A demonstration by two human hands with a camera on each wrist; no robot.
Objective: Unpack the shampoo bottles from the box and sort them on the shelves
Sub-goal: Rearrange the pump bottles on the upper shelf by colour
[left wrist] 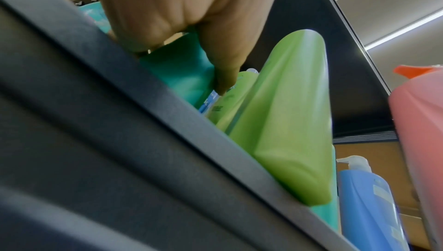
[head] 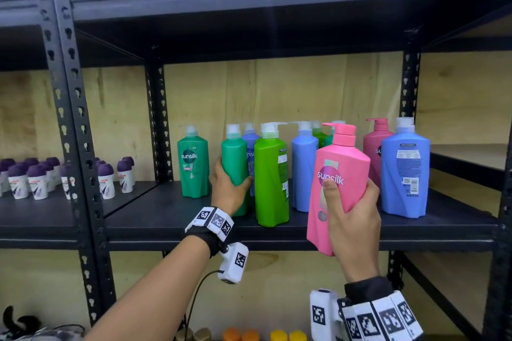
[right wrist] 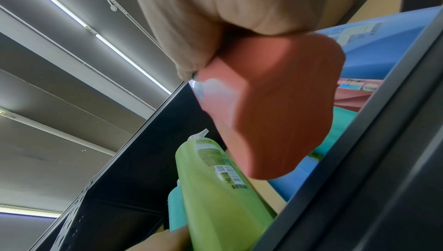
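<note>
Left hand [head: 228, 188]: wrapped round the lower body of a teal-green bottle [head: 235, 163] standing on the shelf [head: 171, 219], left of the group.
Right hand [head: 352, 213]: grasping the pink bottle [head: 336, 174] low on its body, thumb on the front label, held upright just off the shelf's near edge.
Other bottles: a lime-green bottle [head: 271, 174] stands near the front between the two hands; blue, green and another pink one stand behind and to the right.
Handling: rigid plastic, probably full and fairly heavy; smooth, likely slippery sides.
Where to hold: round the waisted body, not the pump head, which looks weaker.
</note>
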